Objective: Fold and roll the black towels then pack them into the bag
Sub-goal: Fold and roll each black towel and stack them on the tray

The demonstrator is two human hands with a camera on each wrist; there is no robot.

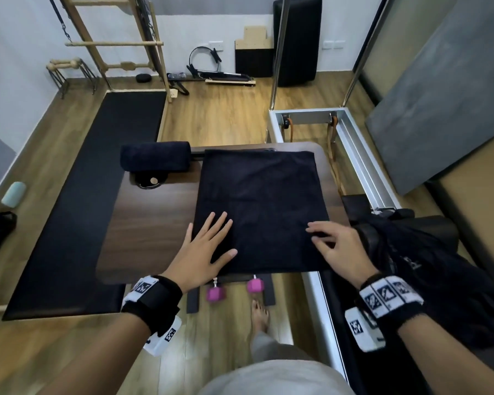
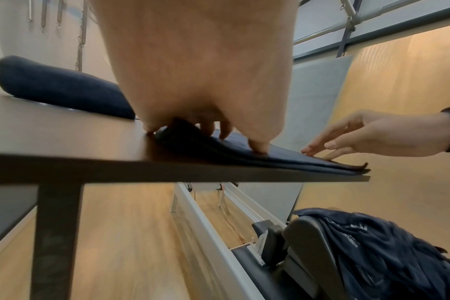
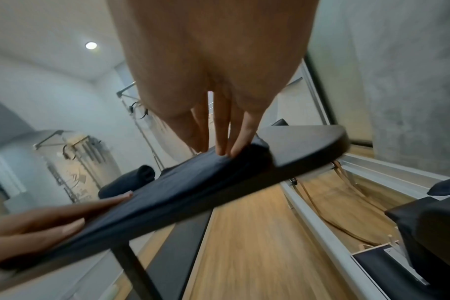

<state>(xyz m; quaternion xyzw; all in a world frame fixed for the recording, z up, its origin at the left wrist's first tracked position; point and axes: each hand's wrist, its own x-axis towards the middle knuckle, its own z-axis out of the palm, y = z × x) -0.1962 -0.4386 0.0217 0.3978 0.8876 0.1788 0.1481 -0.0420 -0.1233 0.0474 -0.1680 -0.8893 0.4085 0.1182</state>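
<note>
Folded towel [image 1: 261,206] flat (another rolled [image 1: 155,158]).

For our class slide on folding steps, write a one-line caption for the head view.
Both hands, left hand and right hand, rest on a folded black towel on the table, rolled towel beside.

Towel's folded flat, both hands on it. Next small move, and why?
Probably start rolling from the near edge. The folded towel lies flat on the table, with the left hand and right hand both spread open on its near end. One rolled towel already sits at the far left.
</note>
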